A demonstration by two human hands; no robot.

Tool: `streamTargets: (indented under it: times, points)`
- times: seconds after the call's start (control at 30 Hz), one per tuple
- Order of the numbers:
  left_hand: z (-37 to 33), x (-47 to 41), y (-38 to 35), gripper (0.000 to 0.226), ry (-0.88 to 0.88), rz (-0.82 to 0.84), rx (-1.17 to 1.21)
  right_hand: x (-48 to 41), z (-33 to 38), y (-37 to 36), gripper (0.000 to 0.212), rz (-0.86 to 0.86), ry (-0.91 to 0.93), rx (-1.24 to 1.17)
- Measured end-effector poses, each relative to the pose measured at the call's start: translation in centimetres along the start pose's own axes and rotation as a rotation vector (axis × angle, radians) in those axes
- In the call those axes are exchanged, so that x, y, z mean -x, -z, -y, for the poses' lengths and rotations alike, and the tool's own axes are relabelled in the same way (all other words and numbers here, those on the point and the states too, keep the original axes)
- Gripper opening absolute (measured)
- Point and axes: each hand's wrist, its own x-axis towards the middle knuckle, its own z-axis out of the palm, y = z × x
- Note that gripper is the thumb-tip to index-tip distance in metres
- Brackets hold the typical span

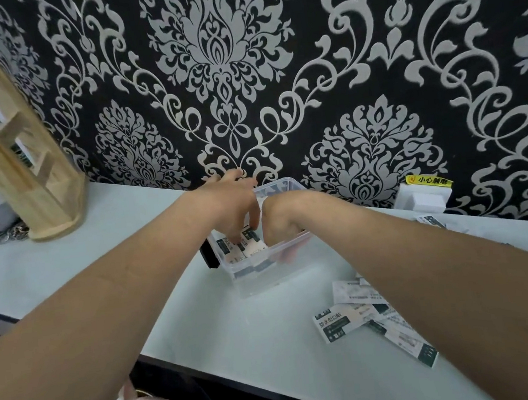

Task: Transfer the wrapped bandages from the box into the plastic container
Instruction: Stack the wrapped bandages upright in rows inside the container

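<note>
Both hands are down inside the clear plastic container [263,265], which stands on the pale smooth table [203,320] close to the patterned wall [275,68]. The left hand [229,203] reaches in from the left with the fingers pointing down, and the fingertips touch the wrapped bandages [248,247] that already lie in the container; whether it pinches one of them or only presses them flat, I cannot tell. The right hand [279,221] is curled, with the knuckles up and the fingers seen dimly through the front wall; what it holds, if anything, is hidden. More bandages [347,321] lie loose on the table near the right forearm, well apart from the container and to its right, so I judge the right hand is the nearer one for fetching them. They are flat, thin, long paper packets, white with a dark band at one end, fanned over each other; their long axes run in mixed directions, mostly slanted. A dark flat thing [209,254] touches the container's left side; it may be the box, but this is not certain. A wooden rack [24,160] stands far left.
</note>
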Motion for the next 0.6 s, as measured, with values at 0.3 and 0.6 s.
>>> streamTargets:
  times: [0.3,0.6]
  points:
    - [-0.2,1.8,2.5,0.044,0.014,-0.166,0.219,-0.5,-0.6,-1.0,0.040,-0.244,-0.243,-0.444]
    - [-10.5,8.6,7.5,0.019,0.027,-0.751,0.947,13.2,-4.8,-4.1,0.013,-0.609,-0.285,-0.706]
